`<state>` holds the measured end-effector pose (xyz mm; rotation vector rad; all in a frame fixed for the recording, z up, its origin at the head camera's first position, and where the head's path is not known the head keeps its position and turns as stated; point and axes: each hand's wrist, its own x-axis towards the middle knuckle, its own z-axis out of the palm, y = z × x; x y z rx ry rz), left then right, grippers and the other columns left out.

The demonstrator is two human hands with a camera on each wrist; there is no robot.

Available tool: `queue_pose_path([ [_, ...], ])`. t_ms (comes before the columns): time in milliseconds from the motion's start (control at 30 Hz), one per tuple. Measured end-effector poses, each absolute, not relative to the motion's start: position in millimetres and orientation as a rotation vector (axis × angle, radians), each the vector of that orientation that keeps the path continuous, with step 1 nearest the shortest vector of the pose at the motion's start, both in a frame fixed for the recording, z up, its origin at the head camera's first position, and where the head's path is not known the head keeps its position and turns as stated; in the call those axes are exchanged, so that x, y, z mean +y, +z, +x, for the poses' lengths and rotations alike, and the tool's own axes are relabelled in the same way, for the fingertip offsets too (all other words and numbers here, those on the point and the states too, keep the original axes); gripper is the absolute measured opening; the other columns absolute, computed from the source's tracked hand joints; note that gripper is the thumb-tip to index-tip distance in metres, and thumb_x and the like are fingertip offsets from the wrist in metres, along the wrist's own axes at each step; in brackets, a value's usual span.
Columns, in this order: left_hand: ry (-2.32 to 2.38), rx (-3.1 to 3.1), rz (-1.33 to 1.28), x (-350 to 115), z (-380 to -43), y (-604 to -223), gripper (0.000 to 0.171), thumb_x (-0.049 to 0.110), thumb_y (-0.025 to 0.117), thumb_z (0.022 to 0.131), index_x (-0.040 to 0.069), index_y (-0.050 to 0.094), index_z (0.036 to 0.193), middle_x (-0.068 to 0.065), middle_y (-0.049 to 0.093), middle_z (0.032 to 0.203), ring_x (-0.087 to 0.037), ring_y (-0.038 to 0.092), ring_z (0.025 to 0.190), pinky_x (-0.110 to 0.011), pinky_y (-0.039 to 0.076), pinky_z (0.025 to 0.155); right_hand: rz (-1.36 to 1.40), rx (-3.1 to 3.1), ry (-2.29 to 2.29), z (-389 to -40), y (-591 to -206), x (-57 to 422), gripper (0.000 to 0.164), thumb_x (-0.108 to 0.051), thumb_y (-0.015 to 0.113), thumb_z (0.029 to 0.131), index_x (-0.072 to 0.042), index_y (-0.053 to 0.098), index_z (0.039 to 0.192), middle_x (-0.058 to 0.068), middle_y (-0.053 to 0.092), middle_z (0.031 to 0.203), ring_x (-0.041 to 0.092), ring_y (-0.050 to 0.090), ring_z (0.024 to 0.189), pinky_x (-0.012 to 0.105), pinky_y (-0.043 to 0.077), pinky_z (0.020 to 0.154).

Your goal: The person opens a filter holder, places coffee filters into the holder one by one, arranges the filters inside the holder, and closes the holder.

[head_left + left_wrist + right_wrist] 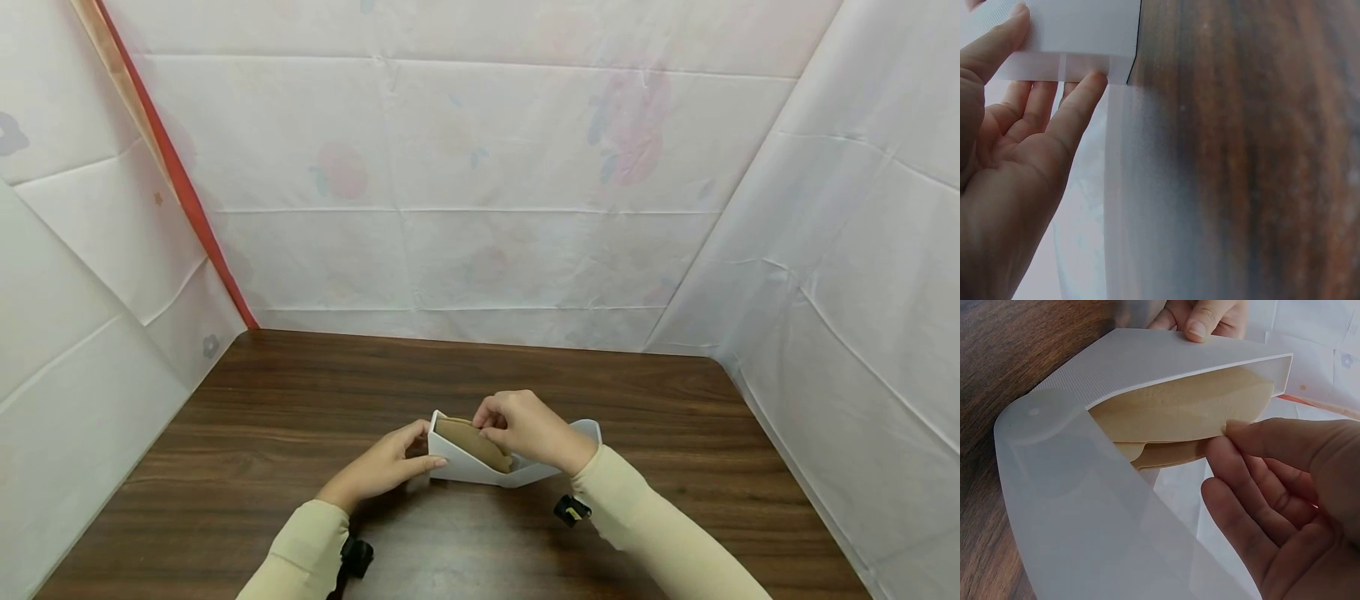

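Observation:
A white filter holder rests on the table in the head view, its translucent lid swung open to the right. Brown paper coffee filters stand inside, their tops spread apart in the right wrist view. My left hand grips the holder's left end, thumb on the near side and fingers against the end wall. With thumb and index finger, my right hand pinches the upper edge of a filter. The other right fingers curl loosely below in the right wrist view.
The dark wood-grain table spreads around the holder. White printed sheets hang behind and on both sides, with a red strip at the left corner. Black wrist cameras are strapped on both sleeves.

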<state>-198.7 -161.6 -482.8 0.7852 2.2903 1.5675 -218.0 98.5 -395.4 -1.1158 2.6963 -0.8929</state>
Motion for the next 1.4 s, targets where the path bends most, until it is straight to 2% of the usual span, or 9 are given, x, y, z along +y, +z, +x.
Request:
queue_pose_path([
  [700,1.576,2.280,0.787,-162,-198,-482,0.033,0.024,0.067,0.099,0.008,0.054,0.125,-0.003,0.066,0.117,-0.020,0.064,0.107,-0.032,0.053,0.085,-1.066,2.684,-0.934,-218,-395,99,0.007,-0.010,0.074,0.093,-0.012,0.070,0.097,-0.008,0.065,0.082,0.003,0.059,0.072,0.023,0.052,0.063],
  [1400,1.578,2.274,0.790,-162,-200,-482,0.033,0.023,0.067,0.099,0.009,0.054,0.125,-0.003,0.067,0.117,-0.021,0.064,0.107,-0.032,0.053,0.086,-1.087,2.699,-0.963,-218,-384,109,0.014,-0.012,0.079,0.089,-0.011,0.069,0.100,-0.009,0.066,0.084,0.005,0.063,0.075,0.023,0.054,0.068],
])
